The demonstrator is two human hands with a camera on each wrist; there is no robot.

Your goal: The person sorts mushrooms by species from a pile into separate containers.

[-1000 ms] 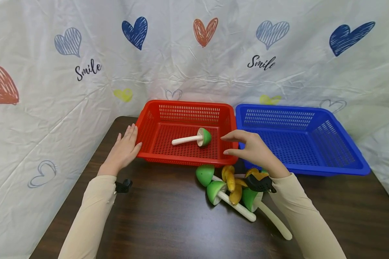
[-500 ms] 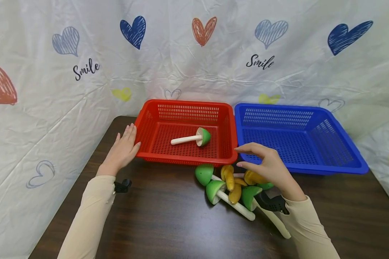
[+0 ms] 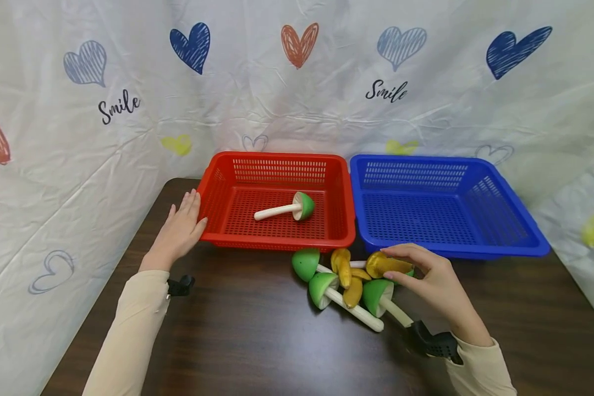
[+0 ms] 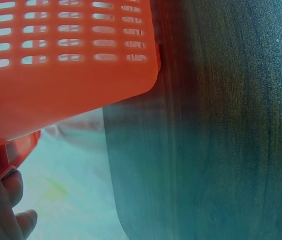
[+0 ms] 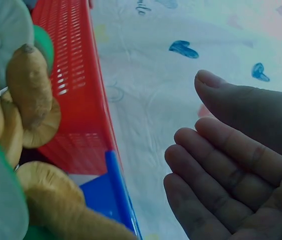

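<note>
The left hand (image 3: 175, 234) touches the red basket (image 3: 277, 242) with straight fingers, maybe to keep it steady. The right hand (image 3: 440, 286) holds nothing, fingers apart, maybe to fit the nearby yellow mushroom (image 3: 378, 265) on the tabletop (image 3: 247, 330).

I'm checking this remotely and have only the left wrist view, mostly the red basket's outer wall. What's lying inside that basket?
Observer: A single green-capped mushroom lies on its side in the red basket.
Operator: Is the right hand holding anything?
Observer: No, the right hand holds nothing; the right wrist view shows its palm and fingers bare.
Operator: Then what is it closest to?
Observer: A yellow-brown mushroom, on the near side of the blue basket.
</note>
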